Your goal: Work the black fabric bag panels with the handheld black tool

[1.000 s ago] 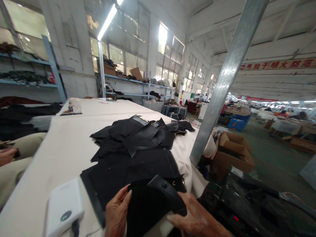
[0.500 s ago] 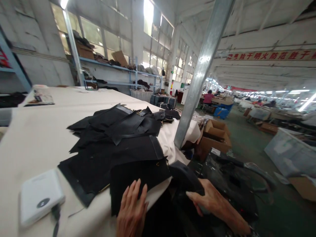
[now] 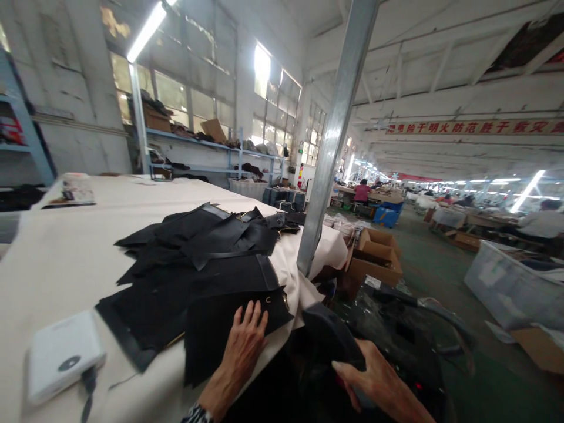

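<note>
1 flat black cloth (image 3: pixel 207 332) with a gold curve (image 3: pixel 268 300) is lying under the left hand (image 3: pixel 247 338), fingers apart; the right hand (image 3: pixel 376 373) is gripping a dark piece (image 3: pixel 330 329).

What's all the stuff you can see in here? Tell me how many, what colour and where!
Table: one, cream, left and middle
Cloth pieces: many, black, piled on the table
Floppy piece: one, black, bottom middle
White box: one, white, near left on the table
Cable: one, dark, plugged into the white box
Post: one, grey, middle
Tube lamp: one nearby, white, upper left
Cardboard boxes: at least two, brown, right of the post
Blue bin: one, blue, farther back
Tub: one, greyish, right
Banner: one, red writing, upper right
Far-off things: many, too small to count
Left hand: one, bare, on the cloth pieces
Right hand: one, bare, holding the floppy piece
</note>
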A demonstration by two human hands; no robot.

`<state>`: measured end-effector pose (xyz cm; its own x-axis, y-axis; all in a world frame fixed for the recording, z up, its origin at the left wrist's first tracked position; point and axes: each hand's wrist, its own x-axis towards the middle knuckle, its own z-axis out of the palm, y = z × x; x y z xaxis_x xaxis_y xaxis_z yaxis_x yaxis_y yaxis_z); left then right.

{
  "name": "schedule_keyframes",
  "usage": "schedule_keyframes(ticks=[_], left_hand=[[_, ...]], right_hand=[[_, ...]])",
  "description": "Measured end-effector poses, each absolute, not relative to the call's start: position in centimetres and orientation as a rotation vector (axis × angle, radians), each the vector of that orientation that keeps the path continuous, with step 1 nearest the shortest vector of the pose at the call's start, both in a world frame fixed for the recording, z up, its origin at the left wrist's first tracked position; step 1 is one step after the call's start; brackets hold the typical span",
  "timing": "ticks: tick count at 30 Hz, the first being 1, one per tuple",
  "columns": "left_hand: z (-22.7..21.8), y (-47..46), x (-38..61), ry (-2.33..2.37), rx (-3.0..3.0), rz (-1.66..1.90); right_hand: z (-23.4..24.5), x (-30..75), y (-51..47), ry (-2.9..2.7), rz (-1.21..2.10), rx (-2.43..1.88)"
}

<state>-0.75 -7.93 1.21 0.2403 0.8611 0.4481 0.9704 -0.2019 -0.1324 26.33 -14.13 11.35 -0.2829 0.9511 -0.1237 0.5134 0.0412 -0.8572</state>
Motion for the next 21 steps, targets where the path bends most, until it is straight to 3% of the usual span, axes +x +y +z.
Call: schedule_keyframes(ticks=[6,13,17,21], left_hand=[[-0.5,-7.7,-0.7,-1.661,-2.179,-0.351],[1.3,-7.5,0.8,-1.804,-2.276,-0.54],[3.5,-6.0,-0.4,-1.93,-2.366,-0.831],[5.5,-3.1,-3.4,-2.077,-2.384,-1.338]], right_hand=[[10.9,26.7,-15.2,-1.869,1.186,-1.431],[11.7,27.6,-16.8,-1.873,1.087,-1.481],[11.9,27.7,-17.3,-1.868,1.033,-1.566],[13.0,26.7,-16.8,-1.827,0.887,-1.676]])
